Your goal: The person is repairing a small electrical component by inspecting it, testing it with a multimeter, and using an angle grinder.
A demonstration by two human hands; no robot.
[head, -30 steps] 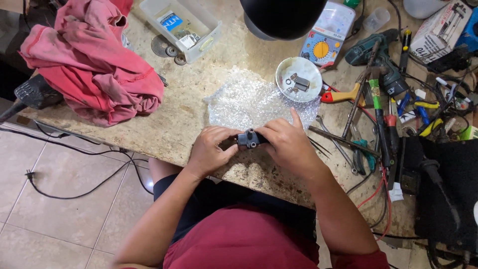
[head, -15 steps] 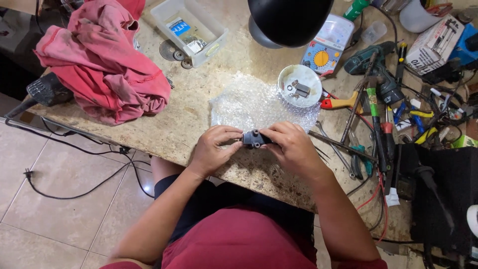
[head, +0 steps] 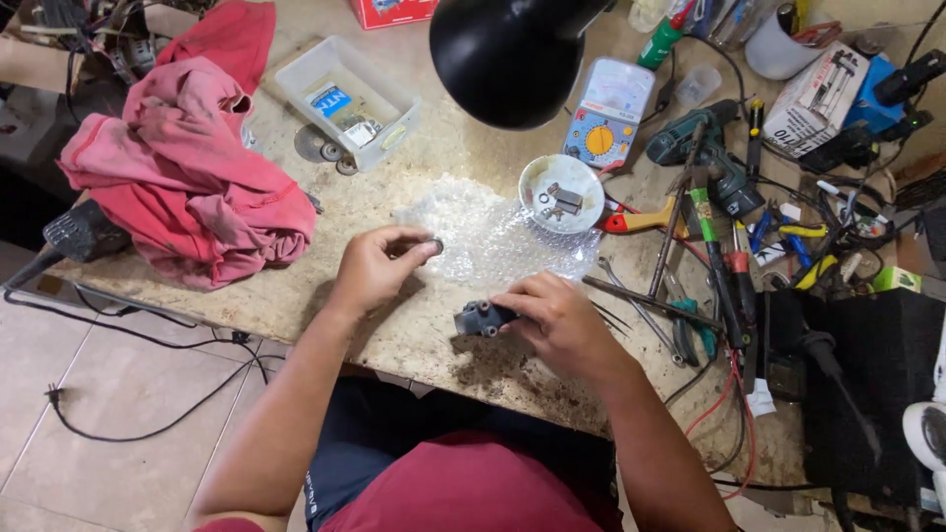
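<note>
My left hand [head: 379, 268] pinches a small round metal part [head: 436, 244] between thumb and fingers, just over the left edge of a sheet of bubble wrap [head: 503, 236]. My right hand [head: 557, 320] grips a small dark grey metal part [head: 479, 318] and holds it down against the stone worktop [head: 414, 325] near its front edge. The two hands are apart, with the left one higher on the table. A small white bowl [head: 562, 192] with several metal pieces stands just behind the bubble wrap.
A black lamp shade [head: 507, 54] hangs over the table's middle. A pink and red cloth heap [head: 187, 177] lies left, beside a clear plastic tray [head: 345, 99]. A multimeter [head: 608, 123], a drill [head: 700, 148], screwdrivers and pliers [head: 729, 266] crowd the right. Cables trail on the tiled floor [head: 99, 414].
My hands were together on the dark part. Now the left hand has drawn away up and left with a small round piece, and the right hand has lowered the dark part.
</note>
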